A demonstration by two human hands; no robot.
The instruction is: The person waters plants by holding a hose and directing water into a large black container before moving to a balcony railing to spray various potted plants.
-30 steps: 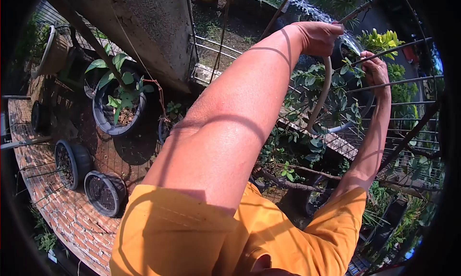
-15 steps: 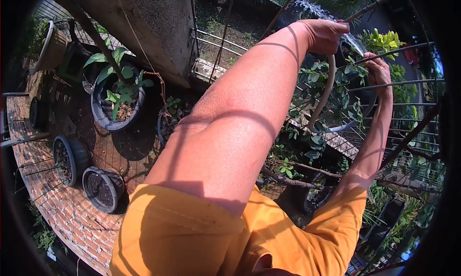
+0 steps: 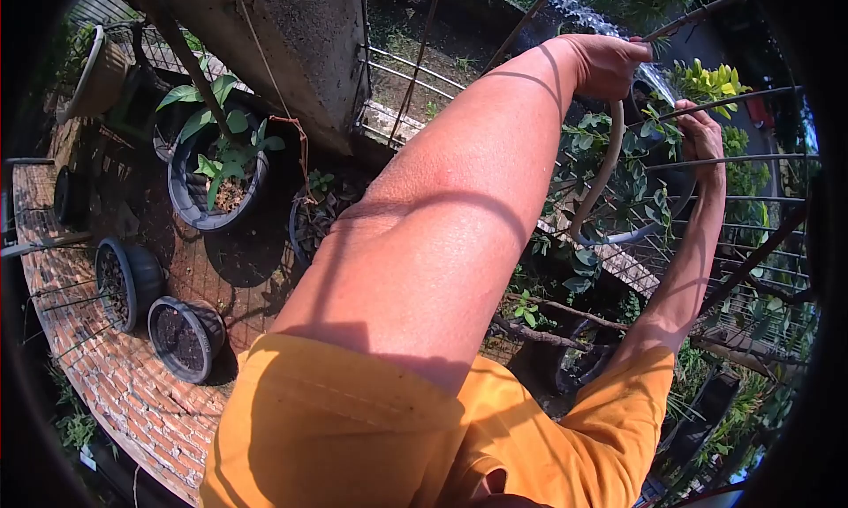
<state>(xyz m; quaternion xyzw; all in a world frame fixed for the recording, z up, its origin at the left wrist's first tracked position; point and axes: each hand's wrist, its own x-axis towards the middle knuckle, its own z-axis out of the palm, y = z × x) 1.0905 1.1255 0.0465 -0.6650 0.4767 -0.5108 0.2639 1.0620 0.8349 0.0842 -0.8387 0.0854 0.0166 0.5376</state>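
Note:
My left hand is closed at the upper right, with a beige hose running down from under the fist. A metal bar meets the fist near the thumb. Further right, beyond the railing, my right hand has its fingers pinched together at the hose's end, which they mostly hide. A water jet leaves from its fingertips and sprays to the upper left, passing behind my left hand. The hose loops between both hands among leafy stems.
A potted plant stands at the left, with two soil-filled pots below it. A concrete pillar rises at the top. Brick edging curves along the lower left. Branches cross beneath my arms.
The view has shifted slightly, so my left hand and forearm appear a little further right. Both hands keep their closed poses, and the water still sprays.

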